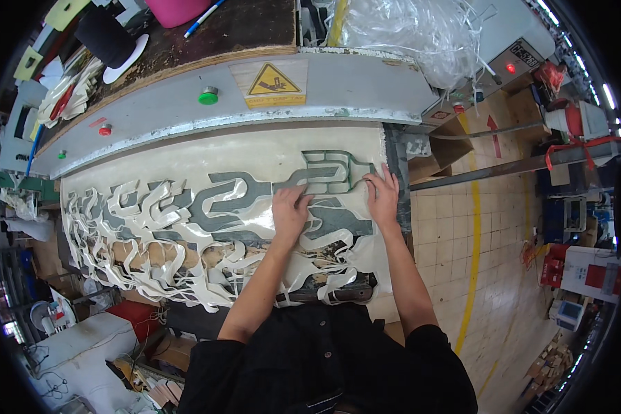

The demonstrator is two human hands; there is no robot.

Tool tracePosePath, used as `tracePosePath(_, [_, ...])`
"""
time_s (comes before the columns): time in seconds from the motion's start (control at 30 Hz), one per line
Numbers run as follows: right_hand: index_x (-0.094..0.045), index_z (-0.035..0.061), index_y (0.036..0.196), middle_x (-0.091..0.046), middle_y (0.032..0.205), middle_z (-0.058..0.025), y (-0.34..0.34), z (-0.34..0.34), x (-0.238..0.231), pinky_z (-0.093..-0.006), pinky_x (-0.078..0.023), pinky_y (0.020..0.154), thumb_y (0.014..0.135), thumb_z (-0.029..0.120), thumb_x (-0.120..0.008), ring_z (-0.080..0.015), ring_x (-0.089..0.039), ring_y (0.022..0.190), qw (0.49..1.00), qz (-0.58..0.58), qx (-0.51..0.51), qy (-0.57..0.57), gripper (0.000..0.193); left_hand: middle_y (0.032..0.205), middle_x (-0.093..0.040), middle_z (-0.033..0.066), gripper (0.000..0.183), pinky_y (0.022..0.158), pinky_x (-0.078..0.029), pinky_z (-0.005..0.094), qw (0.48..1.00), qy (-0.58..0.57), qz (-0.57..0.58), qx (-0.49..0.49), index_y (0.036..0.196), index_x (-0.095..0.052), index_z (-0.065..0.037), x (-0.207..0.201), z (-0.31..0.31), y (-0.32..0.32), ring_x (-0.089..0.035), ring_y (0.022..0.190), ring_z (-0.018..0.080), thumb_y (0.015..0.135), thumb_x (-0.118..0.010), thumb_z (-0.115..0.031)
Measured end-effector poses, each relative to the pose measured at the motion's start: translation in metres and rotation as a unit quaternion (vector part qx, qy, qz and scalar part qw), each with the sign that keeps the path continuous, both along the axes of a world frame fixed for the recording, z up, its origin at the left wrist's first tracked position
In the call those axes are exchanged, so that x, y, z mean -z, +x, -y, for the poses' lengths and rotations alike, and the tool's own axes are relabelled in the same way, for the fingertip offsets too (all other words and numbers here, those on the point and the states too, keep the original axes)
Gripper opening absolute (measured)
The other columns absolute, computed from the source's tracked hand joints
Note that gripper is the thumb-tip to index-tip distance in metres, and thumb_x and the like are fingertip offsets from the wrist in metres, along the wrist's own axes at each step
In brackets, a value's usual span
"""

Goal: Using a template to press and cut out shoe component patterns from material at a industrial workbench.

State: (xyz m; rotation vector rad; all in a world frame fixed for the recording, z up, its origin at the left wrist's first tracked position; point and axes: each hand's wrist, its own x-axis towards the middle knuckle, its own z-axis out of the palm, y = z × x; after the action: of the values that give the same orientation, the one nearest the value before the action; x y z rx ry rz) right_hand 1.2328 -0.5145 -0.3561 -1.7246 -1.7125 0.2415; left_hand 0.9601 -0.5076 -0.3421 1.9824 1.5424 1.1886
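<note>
A green metal cutting die, an outline of thin upright walls with curved inner strips, sits on a cream sheet near its right end. My left hand is at the die's lower left edge, fingers bent and pinching it. At the die's narrow right end, my right hand grips with thumb and fingers on either side. Left of my hands, curved openings in the sheet show a dark grey surface. The cut sheet hangs in a tangled web of cream scrap toward my body.
A grey machine beam with a green button, a red button and a yellow warning sign spans behind the sheet. Clear plastic wrap lies above it. A metal bar juts out right over the tiled floor.
</note>
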Motion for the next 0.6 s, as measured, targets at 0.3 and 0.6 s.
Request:
tracePosePath(0.3, [-0.070,0.0132,0.115,-0.071,0.140,-0.0169,-0.0006,-0.0014,-0.0042,-0.0536,-0.028,0.125,0.100,0.006,-0.065,-0.0354,-0.049,0.149,1.000,-0.014,0.011,-0.003,0.017,0.101,-0.078,0.0113,0.025,0.087,-0.048,0.0455,0.999,-0.010,-0.034,0.001,0.112,-0.079,-0.007,-0.0029,-0.0015,-0.0002,-0.067,0.091,0.0340,0.087,-0.081,-0.013])
tracePosePath(0.6, [-0.070,0.0125,0.110,-0.074,0.134,-0.0158,-0.0011,-0.0004,0.0006,-0.0528,-0.029,0.125,0.098,0.005,-0.068,-0.0337,-0.050,0.149,1.000,-0.011,0.007,-0.002,0.014,0.093,-0.075,0.0105,0.031,0.087,-0.047,0.0443,0.999,-0.034,0.003,0.008,0.115,-0.078,-0.008,0.0045,-0.0022,-0.0061,-0.066,0.093,0.0318,0.085,-0.083,-0.013])
